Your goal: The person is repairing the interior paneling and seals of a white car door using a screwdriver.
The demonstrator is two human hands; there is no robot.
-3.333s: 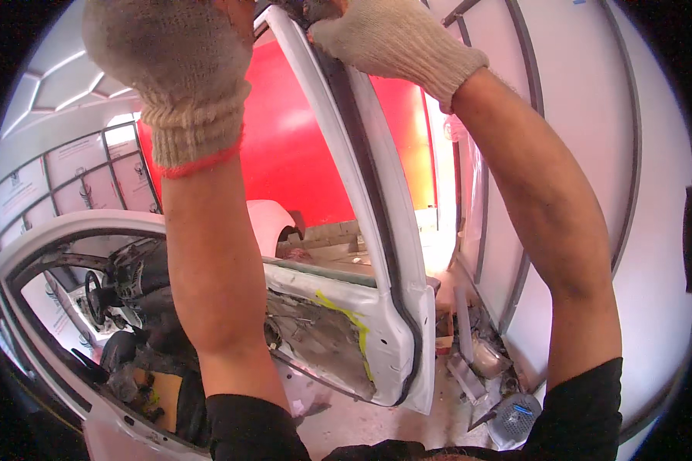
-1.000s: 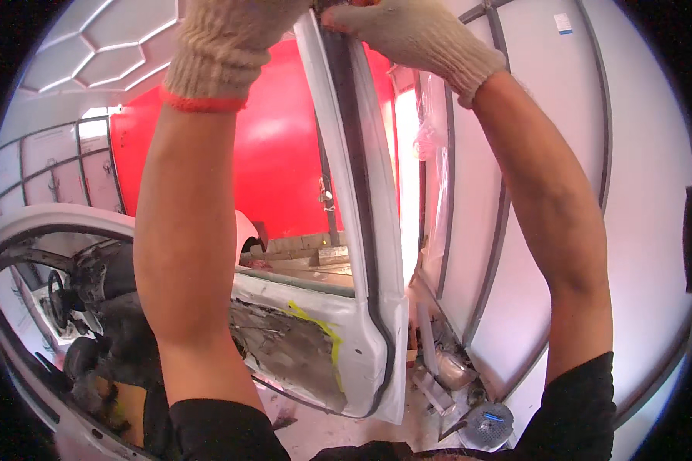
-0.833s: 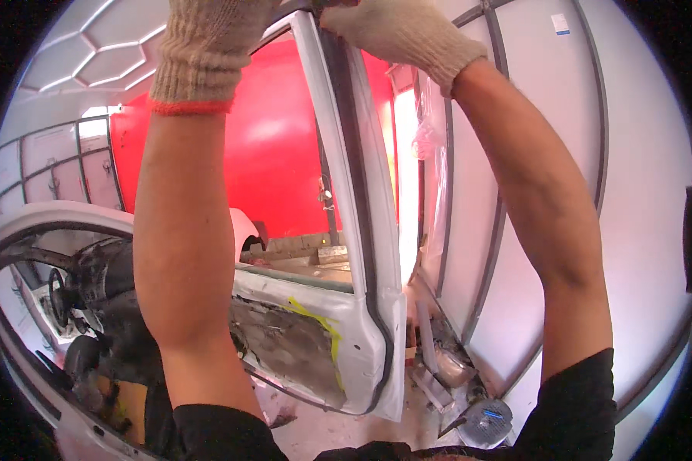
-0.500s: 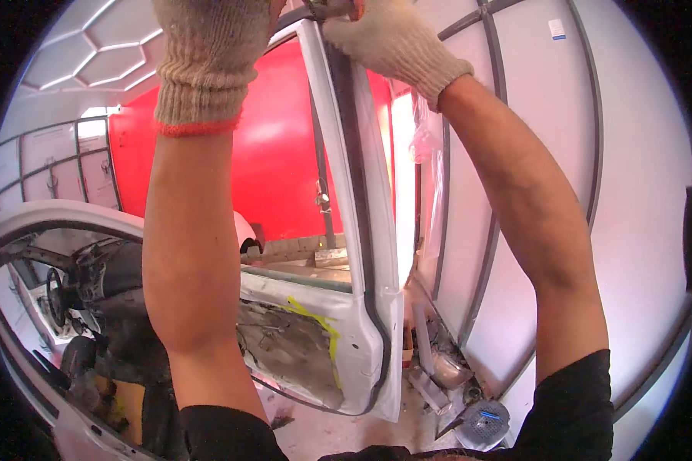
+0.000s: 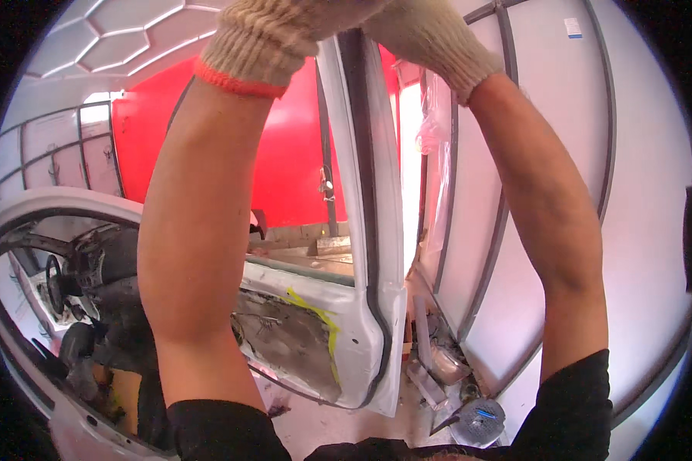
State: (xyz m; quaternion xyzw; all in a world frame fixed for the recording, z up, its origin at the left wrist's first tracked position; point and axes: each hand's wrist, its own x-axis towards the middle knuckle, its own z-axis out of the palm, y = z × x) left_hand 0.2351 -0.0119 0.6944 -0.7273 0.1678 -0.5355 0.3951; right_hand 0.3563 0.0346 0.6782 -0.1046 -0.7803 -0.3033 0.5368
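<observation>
Both my arms reach up to the top edge of the view. My left hand, in a knitted beige glove with an orange-red cuff edge, is at the upper end of a silver-grey car door. My right hand, gloved in the same knit, comes in from the right and meets or overlaps the left one there. The door's window frame, with its black rubber seal, runs up under my hands. My fingers are cut off or hidden, so what they hold does not show. The door's inner panel is stripped, with yellow-green tape along it.
At the left is the car body with its dark interior and steering wheel. A red wall stands behind the door. White panels with dark strips line the right. A round dark grey object and loose scraps lie on the floor.
My left hand has moved right, up against my right hand. My right hand sits slightly further right, and the whole view has shifted a little.
</observation>
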